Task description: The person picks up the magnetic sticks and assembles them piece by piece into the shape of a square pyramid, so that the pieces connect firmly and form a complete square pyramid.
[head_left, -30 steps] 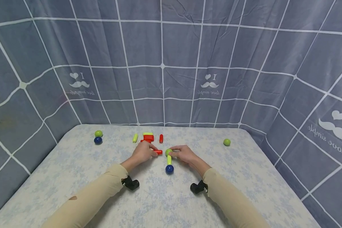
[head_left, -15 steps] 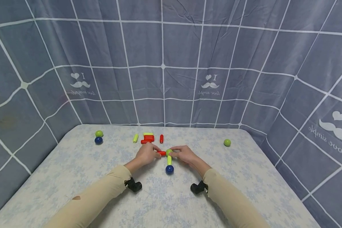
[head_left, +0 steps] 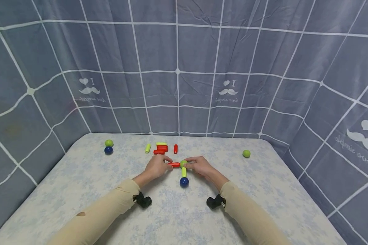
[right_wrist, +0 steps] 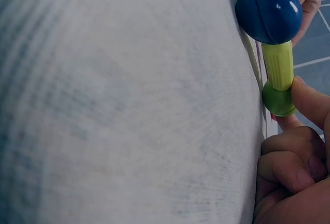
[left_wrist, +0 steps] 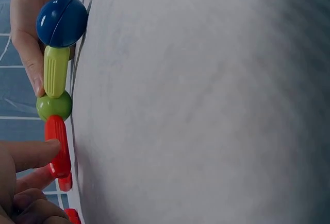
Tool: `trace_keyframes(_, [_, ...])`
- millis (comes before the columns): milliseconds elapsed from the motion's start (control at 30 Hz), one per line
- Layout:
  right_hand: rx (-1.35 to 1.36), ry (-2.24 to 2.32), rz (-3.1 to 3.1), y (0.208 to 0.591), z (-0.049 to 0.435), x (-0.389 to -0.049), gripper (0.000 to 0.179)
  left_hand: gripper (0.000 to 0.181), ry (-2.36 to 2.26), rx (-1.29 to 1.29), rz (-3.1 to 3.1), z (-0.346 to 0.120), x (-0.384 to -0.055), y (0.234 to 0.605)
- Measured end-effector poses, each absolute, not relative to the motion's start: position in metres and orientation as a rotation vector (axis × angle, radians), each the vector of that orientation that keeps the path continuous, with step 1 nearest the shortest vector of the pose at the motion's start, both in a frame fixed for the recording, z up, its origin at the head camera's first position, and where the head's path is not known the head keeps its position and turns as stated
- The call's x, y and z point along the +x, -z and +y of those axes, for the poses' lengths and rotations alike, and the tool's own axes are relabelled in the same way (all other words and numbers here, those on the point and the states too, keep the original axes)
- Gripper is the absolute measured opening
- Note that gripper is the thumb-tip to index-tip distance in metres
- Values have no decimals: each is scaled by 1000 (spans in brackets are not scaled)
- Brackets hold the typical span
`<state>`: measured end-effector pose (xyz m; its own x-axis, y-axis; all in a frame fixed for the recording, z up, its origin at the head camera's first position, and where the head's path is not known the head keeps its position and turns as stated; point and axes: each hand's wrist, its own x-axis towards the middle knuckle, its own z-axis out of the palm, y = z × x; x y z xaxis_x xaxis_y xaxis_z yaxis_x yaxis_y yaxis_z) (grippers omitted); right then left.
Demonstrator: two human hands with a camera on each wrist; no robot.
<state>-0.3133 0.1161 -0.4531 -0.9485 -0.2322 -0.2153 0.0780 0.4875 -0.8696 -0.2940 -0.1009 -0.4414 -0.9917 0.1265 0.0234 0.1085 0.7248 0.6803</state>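
Note:
My left hand (head_left: 155, 167) pinches a red ribbed rod (head_left: 174, 165) between thumb and finger. The rod's right end meets a green ball (head_left: 183, 163), which my right hand (head_left: 203, 166) grips with thumb and fingertips. From that ball a yellow-green rod (head_left: 184, 172) runs toward me to a dark blue ball (head_left: 184, 182). In the left wrist view the red rod (left_wrist: 58, 149) lines up against the green ball (left_wrist: 54, 106). The right wrist view shows the right thumb at the green ball (right_wrist: 279, 100), beside the yellow-green rod (right_wrist: 278, 67).
Behind my left hand lie several loose rods, red (head_left: 162, 148) and yellow-green (head_left: 148, 148). Far left, a green ball (head_left: 109, 143) sits by a blue ball (head_left: 108, 150). Another green ball (head_left: 246, 153) is at the right. A grey-blue curtain (head_left: 196, 85) hangs behind the table.
My left hand has moved right, bringing the red rod from a gap beside the green ball into contact with it. The right hand has kept its grip on the ball in place.

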Motion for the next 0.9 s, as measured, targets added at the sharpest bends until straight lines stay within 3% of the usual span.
trace_keyframes(500, [-136, 1445, 2442, 454, 119, -313, 40, 21, -1178, 161, 2908, -136, -285, 439])
trace_keyframes(900, [-155, 1435, 2461, 456, 118, -313, 37, 27, -1281, -45, 2897, -181, -286, 430])
